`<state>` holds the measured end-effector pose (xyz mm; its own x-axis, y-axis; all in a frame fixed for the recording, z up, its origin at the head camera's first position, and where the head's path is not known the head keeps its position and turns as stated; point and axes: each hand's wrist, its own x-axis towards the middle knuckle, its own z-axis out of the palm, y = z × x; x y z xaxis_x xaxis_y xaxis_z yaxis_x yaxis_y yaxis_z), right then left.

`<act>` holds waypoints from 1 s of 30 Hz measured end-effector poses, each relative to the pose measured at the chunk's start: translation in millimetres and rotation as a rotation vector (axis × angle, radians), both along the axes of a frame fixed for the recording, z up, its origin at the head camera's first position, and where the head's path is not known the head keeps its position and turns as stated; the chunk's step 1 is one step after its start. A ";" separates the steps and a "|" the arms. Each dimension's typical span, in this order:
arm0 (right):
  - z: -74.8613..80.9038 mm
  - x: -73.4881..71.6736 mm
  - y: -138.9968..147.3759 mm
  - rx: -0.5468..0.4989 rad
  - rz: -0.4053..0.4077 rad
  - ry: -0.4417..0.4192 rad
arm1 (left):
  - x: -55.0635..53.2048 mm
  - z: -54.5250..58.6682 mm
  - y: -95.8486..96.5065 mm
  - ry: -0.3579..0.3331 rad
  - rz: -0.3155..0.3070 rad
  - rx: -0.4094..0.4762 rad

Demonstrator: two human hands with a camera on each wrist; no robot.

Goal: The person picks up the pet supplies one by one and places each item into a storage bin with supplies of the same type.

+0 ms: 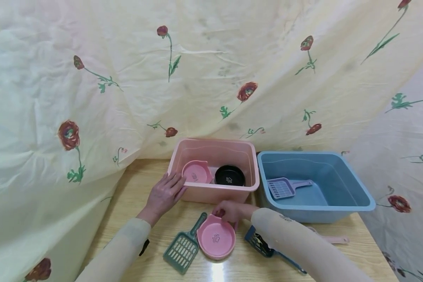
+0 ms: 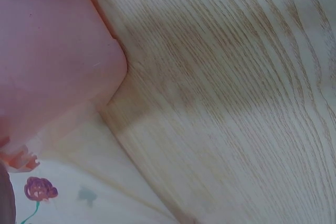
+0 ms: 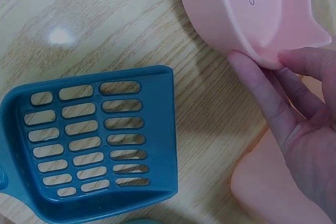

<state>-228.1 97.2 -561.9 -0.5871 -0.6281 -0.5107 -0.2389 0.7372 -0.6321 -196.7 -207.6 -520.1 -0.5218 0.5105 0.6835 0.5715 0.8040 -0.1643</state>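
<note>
My right hand (image 1: pixel 230 211) pinches the rim of a pink cat-eared pet bowl (image 1: pixel 216 243) in front of the pink litter box (image 1: pixel 215 194). In the right wrist view, the thumb is inside the rim and the fingers are outside it. My left hand (image 1: pixel 165 193) rests on the box's front left corner, its fingers fairly straight along the rim. Inside the box are another pink bowl (image 1: pixel 196 172) and a black bowl (image 1: pixel 230 176). Left of the held bowl lies a grey-green slotted litter scoop (image 1: pixel 182 250).
A blue litter box (image 1: pixel 324 213) stands at the right with a lilac scoop (image 1: pixel 283 188) in it. A dark blue scoop (image 3: pixel 157 129) lies on the table, partly under my right forearm in the head view. A pink handle (image 1: pixel 335 239) shows beyond that forearm. Floral cloth hangs behind.
</note>
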 end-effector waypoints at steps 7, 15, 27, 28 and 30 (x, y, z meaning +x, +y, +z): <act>42.5 16.1 -3.8 -0.002 -0.007 -0.060 | -1.2 -2.3 0.3 0.036 -0.027 0.025; 95.9 25.6 0.4 0.015 0.072 -0.056 | -1.7 -3.2 1.1 0.072 -0.069 0.065; 198.6 6.2 3.9 0.032 0.221 0.146 | -1.7 -3.9 -1.4 0.092 -0.071 0.078; 205.9 1.7 4.2 0.037 0.232 0.174 | -1.5 -3.9 -0.7 0.092 -0.071 0.077; 220.5 -9.4 3.9 0.043 0.271 0.239 | -0.4 -3.1 0.3 0.084 -0.069 0.075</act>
